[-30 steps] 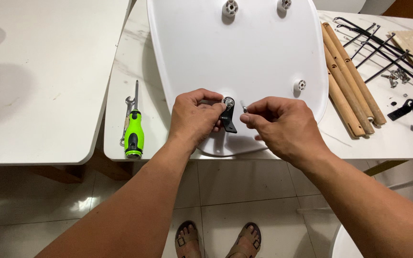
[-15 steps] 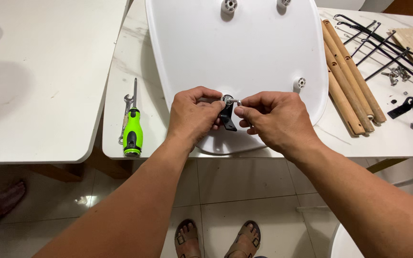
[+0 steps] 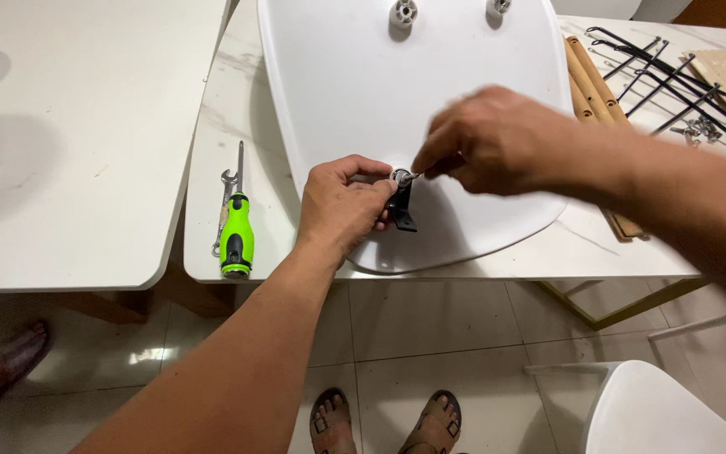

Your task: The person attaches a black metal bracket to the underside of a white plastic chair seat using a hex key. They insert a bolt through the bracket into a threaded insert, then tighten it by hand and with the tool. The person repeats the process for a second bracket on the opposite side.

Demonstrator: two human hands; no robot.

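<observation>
Pinching a black metal bracket (image 3: 400, 208) against the white plastic chair seat (image 3: 363, 92) just above centre frame, the left hand (image 3: 342, 206) is closed on it, while the right hand (image 3: 497, 139) nips a small screw (image 3: 407, 176) at the bracket's top. That seat overhangs the near edge of the white marble table (image 3: 237, 109). Bare tabletop separates it from a green-handled screwdriver (image 3: 235, 227) and wrench (image 3: 223, 210) left of it; wooden legs (image 3: 586, 76) crowd the right, with tiled floor (image 3: 430, 328) below.
</observation>
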